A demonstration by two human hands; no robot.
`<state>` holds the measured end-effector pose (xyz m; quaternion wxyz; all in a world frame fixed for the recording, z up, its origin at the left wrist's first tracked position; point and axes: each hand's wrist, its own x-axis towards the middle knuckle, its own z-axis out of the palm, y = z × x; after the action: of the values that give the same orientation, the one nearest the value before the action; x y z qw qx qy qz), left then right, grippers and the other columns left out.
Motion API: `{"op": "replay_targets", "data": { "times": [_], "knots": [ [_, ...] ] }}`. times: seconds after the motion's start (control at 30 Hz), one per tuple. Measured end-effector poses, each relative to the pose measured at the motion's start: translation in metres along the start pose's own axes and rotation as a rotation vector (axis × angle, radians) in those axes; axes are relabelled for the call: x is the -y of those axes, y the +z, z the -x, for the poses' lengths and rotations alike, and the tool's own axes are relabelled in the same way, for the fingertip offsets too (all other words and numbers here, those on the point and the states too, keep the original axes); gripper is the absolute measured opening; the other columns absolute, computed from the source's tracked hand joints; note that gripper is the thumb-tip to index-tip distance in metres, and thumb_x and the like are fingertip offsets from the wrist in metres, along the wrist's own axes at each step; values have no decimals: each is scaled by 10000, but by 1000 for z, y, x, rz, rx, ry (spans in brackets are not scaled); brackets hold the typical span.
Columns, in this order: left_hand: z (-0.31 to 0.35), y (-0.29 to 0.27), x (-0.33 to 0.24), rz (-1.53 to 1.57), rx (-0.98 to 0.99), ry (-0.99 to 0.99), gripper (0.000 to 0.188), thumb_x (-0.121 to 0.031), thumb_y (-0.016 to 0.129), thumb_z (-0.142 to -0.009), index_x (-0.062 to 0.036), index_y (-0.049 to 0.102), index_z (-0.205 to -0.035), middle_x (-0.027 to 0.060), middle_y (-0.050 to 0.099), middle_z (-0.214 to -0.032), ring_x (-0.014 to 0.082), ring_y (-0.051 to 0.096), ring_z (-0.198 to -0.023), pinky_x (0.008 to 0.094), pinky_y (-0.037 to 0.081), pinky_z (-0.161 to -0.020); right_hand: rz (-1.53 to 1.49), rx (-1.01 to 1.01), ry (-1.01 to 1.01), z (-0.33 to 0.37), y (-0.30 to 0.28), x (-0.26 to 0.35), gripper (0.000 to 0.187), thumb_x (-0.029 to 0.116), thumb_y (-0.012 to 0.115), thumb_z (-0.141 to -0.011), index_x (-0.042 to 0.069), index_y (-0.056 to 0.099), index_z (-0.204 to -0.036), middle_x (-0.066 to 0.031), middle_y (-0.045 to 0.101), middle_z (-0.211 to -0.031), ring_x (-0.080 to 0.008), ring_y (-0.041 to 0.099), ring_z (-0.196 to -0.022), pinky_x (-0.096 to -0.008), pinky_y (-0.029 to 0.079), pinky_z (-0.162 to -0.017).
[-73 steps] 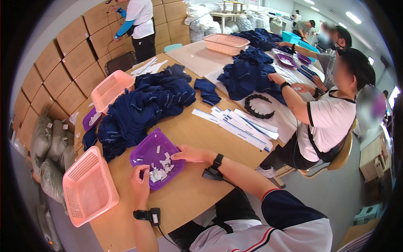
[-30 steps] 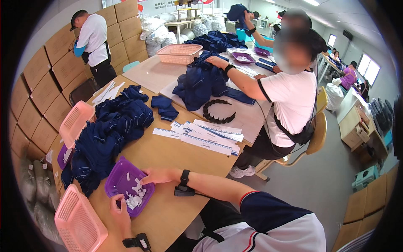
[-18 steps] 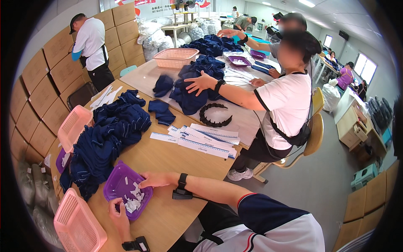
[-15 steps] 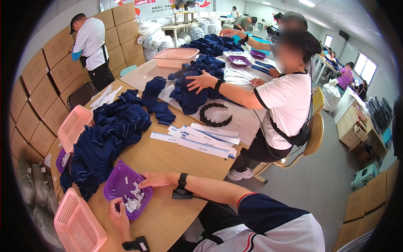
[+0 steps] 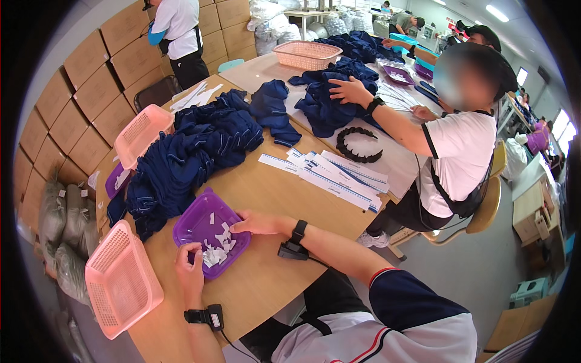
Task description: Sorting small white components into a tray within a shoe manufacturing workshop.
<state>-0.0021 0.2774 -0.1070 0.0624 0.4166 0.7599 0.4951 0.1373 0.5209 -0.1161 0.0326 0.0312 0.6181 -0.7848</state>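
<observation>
A shallow purple plastic tray [image 5: 195, 225] rests on the wooden table in front of me, with small white slips [image 5: 215, 254] heaped toward its near side. My left hand [image 5: 191, 269] is closed at the tray's near left rim, its fingers bent beside the slips. On the opposite side my right hand [image 5: 261, 223] grips the right rim, fingertips reaching inside over some slips. Beyond the tray lies a long heap of navy blue fabric pieces [image 5: 187, 160] with pale stitching. Printed white paper strips [image 5: 333, 175] are spread to the right of it.
Pink perforated baskets stand at the near left [image 5: 124, 281] and farther back [image 5: 144, 136]. A black braided ring [image 5: 357, 145] lies on the adjoining table [image 5: 399, 175]. Across there, a seated co-worker [image 5: 454, 151] handles more navy fabric. Stacked cartons [image 5: 72, 130] line the left wall.
My view has swung left and down, so everything sits farther right and the tray higher. Both hands stay at the tray. The co-worker's farther arm no longer reaches out as before.
</observation>
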Motion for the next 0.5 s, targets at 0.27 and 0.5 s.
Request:
{"op": "replay_targets", "data": {
  "times": [0.27,0.5],
  "knots": [
    [-3,2,-4,-7,-6,-1,104,-21,623,-932,5,643,-1030,49,636,-968,151,595,-917,282,471,-866,69,-34,-76,-11,-11,-21,540,248,614,-982,2,464,-1439,-81,644,-1255,-148,632,-1015,-284,535,-844],
    [-2,5,-3,21,-68,23,105,32,642,-874,7,661,-975,86,654,-897,206,633,-853,324,495,-818,-26,-47,-30,-4,-1,-7,578,230,610,-972,-14,432,-1466,-94,640,-1276,-158,631,-1074,-313,531,-920]
  ]
}}
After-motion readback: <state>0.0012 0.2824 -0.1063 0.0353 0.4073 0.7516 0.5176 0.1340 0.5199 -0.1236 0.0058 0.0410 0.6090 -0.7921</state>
